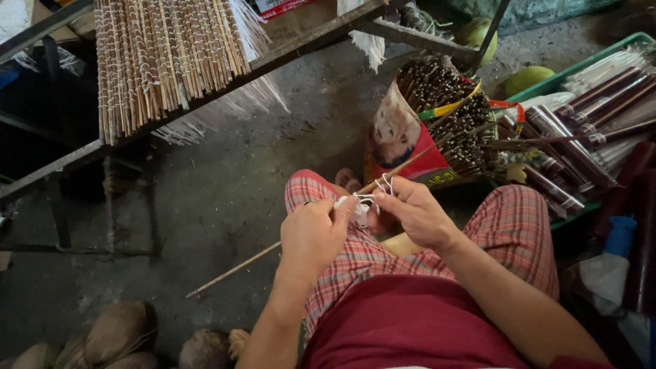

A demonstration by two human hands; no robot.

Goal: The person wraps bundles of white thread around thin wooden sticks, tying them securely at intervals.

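Two hands knotting white string on one long thin bamboo stick

Left hand (311, 236) and right hand (418, 210) both pinch the looped white string (365, 203) around the pale, slender bamboo stick (232, 270), slanting over the plaid-trousered lap toward the concrete floor (225, 184).

Mat of tied sticks (164, 61) on a rack, bag of dark sticks (444, 116), green tray (581, 68), coconut husks (116, 335)

The thin stick (273, 249) across the lap looks like bare, matt wood, and the string (365, 203) at the fingers (396, 198) is white, probably soft cotton. The plaid trousers (519, 219) are woven cloth, the floor (225, 184) is rough, dull concrete, and the wrapped bundles (574, 147) in the green plastic crate (635, 39) shine glossy like film.
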